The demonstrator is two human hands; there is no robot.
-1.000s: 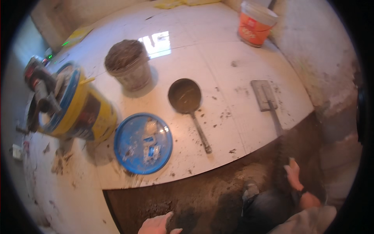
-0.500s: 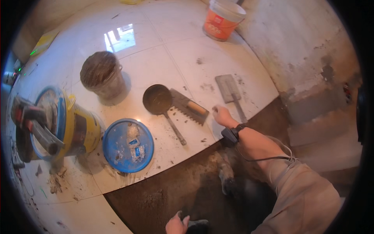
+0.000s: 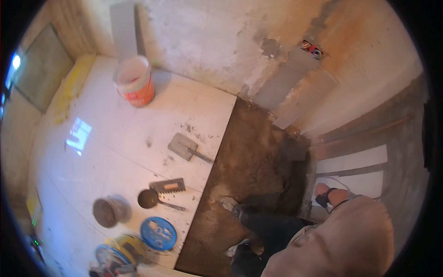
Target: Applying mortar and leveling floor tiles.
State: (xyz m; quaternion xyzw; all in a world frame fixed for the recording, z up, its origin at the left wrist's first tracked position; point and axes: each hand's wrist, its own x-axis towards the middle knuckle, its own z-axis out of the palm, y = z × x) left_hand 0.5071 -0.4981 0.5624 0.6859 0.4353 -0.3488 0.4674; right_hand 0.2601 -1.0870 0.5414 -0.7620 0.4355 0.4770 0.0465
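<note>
My right hand [image 3: 322, 189], with a dark band on the wrist, is at the lower right next to white tiles [image 3: 355, 171] leaning against the wall. Its fingers are hidden, so what it touches is unclear. My left hand is out of view. My dark trousers and shoes [image 3: 229, 203] stand on a brown mortar bed [image 3: 251, 161]. On the white tiled floor [image 3: 115, 152] to the left lie a notched trowel [image 3: 167, 186], a round scoop with a handle [image 3: 149, 198] and a flat trowel [image 3: 184, 147], all well away from the hand.
An orange and white bucket [image 3: 134, 83] stands near the back wall. A grey bucket of mortar [image 3: 107, 212], a blue lid [image 3: 158, 233] and a yellow bucket [image 3: 125, 247] sit at the lower left. Rough plastered walls [image 3: 221, 41] close the back and right.
My right hand reached to the notched trowel by the scoop, then drew back to the right by the leaning tiles. The view rose and swung toward the wall.
</note>
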